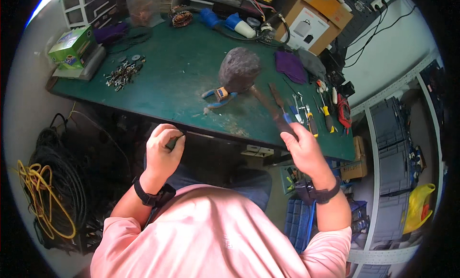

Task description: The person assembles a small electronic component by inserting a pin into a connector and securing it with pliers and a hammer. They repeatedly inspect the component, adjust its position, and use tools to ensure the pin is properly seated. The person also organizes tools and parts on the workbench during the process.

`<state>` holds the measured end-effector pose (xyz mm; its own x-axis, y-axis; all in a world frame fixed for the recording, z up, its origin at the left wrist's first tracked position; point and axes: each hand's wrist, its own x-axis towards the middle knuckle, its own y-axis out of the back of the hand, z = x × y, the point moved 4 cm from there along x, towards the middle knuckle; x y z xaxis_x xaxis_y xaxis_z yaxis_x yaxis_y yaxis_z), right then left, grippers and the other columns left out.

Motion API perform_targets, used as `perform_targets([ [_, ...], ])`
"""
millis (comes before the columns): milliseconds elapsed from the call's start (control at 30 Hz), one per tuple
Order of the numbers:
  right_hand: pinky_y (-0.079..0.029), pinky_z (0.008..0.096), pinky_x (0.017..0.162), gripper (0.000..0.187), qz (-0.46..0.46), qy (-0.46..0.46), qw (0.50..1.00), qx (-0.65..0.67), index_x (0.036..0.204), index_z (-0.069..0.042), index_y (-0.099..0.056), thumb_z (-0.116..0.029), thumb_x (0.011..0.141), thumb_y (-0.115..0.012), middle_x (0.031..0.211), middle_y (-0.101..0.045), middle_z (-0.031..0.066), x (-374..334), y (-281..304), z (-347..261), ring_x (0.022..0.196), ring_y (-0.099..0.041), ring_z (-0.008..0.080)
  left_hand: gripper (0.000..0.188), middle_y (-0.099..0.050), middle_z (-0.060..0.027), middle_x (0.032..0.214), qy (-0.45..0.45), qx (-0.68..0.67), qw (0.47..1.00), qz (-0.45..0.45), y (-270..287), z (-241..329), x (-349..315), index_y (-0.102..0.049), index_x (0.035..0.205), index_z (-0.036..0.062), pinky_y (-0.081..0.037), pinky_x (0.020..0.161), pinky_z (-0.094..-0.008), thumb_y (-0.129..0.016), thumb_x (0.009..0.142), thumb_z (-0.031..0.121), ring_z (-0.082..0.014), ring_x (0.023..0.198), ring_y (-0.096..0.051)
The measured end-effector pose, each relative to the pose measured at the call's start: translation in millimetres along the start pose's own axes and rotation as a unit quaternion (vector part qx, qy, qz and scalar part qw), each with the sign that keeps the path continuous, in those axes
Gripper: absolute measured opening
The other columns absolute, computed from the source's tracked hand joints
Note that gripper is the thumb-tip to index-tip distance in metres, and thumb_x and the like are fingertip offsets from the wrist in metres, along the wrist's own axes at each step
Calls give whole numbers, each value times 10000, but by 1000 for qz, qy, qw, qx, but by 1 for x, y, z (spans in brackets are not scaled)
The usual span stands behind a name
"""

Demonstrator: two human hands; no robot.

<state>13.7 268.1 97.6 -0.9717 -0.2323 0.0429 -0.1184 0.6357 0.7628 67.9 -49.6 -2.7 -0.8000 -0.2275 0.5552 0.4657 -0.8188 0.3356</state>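
My right hand [303, 147] is closed around the near end of a long brown bar [268, 105], which looks like a worn tool handle. The bar's far end meets the lower edge of a rough grey stone-like lump [239, 64]; whether they are joined I cannot tell. Pliers [220, 96] with blue and orange handles lie against the lump's near left side. At the bench's front edge my left hand [164, 146] is curled, fingers meeting the thumb. Something dark green shows in the curl, too unclear to name. A rusty flat tool with a blue handle [286, 116] lies beside the bar.
On the green bench [163, 96], screws and small parts [124, 73] lie in a heap at left, near a green box [72, 48]. Screwdrivers [327, 117] and a red meter [343, 112] lie at right. Purple cloth [290, 67] sits beyond. Coiled cables [60, 182] hang at left.
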Motion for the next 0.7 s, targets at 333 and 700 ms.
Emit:
perform_targets([
  [333, -469, 414, 667, 319, -17, 33, 998, -49, 1076, 14, -579, -279, 952, -591, 796, -623, 218, 8, -24, -4, 744, -621, 370, 113, -612, -100, 877, 25, -14, 999, 25, 16, -12, -8, -615, 838, -22, -499, 648, -260, -670, 756, -76, -168, 730, -609],
  [700, -470, 380, 692, 306, -4, 19, 1000, -4, 1048, 39, -584, -252, 957, -590, 827, -636, 164, 9, -5, -14, 748, -607, 254, 85, -610, -113, 867, 24, -23, 999, 26, 14, -10, -5, -637, 820, -15, -505, 638, -282, -680, 755, -48, -206, 696, -622],
])
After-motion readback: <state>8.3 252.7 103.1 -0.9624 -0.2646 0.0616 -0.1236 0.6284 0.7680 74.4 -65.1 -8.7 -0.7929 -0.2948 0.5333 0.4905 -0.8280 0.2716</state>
